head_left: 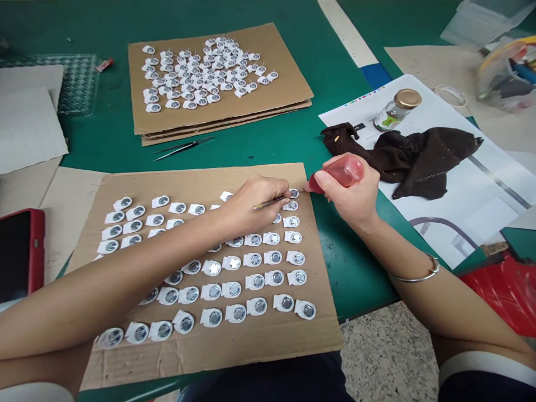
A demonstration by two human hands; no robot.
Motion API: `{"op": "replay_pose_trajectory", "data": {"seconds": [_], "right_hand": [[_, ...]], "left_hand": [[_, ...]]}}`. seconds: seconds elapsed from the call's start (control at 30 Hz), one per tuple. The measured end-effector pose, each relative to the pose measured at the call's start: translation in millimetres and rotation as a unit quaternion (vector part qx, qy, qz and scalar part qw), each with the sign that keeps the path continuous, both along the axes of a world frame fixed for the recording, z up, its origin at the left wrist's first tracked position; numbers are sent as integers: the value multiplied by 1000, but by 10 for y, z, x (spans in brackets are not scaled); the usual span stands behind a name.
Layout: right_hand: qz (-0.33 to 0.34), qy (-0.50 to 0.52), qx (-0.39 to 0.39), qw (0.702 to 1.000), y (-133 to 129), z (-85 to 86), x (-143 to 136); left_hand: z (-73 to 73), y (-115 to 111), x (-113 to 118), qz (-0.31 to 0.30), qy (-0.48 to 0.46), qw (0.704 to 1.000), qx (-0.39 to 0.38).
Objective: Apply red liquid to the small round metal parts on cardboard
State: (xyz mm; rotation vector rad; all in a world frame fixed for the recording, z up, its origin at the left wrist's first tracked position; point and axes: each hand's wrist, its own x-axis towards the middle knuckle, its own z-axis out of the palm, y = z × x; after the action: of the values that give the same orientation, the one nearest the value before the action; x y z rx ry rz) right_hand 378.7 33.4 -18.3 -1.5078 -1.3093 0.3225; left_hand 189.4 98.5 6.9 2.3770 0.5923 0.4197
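Note:
My left hand [262, 204] is closed around a thin, gold-coloured pointed tool [268, 202], its other end hidden by my fingers. It is over the upper right of a cardboard sheet [218, 360] bearing rows of small white tabs with round silver discs [296, 258]. My right hand [358, 192] grips a red translucent squeeze bottle [345, 169], tilted with its nozzle pointing left. That nozzle is close to the disc piece [293, 193] at the sheet's top right corner; whether they touch I cannot tell. My left forearm covers part of the rows.
Behind lies a cardboard stack [288, 95] with many similar pieces, and tweezers [184, 148] in front of it. To the right are a dark brown cloth [427, 156], a lidded glass jar [397, 109] and a printed sheet [454, 234]. A red-cased phone [37, 245] is at left.

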Motion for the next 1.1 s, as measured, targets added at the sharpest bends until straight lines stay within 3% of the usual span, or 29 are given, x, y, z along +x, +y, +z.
{"op": "replay_pose_trajectory", "data": {"seconds": [0.37, 1.1], "right_hand": [[23, -69, 30, 997, -45, 63, -26], [20, -62, 28, 997, -40, 68, -18]], "left_hand": [[-6, -1, 9, 6, -2, 1000, 6], [-32, 9, 2, 13, 9, 1000, -10]]}}
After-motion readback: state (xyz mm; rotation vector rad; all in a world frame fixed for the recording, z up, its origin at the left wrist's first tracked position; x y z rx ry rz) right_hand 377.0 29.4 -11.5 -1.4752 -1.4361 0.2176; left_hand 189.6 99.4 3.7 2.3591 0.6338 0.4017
